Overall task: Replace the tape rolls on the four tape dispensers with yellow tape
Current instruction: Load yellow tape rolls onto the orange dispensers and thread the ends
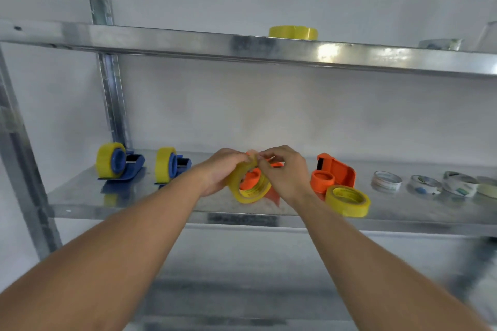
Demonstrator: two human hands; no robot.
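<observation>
Fingers (243,160) of both hands pinch the sticky loose end atop the yellow roll (250,185) on the orange dispenser (251,179); light, stiff-cored, best gripped at its rim.

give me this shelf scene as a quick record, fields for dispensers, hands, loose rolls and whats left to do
blue dispensers: two, left one and second, both loaded with yellow tape
orange dispenser in hands: yellow roll on its hub
left hand: gripping that roll
right hand: fingers pinching at the roll's top
far orange dispenser: hub bare
spare yellow roll: lying in front of it
upper shelf roll: yellow, unused
used rolls: whitish, at right
left to do: finish third, load fourth
</observation>
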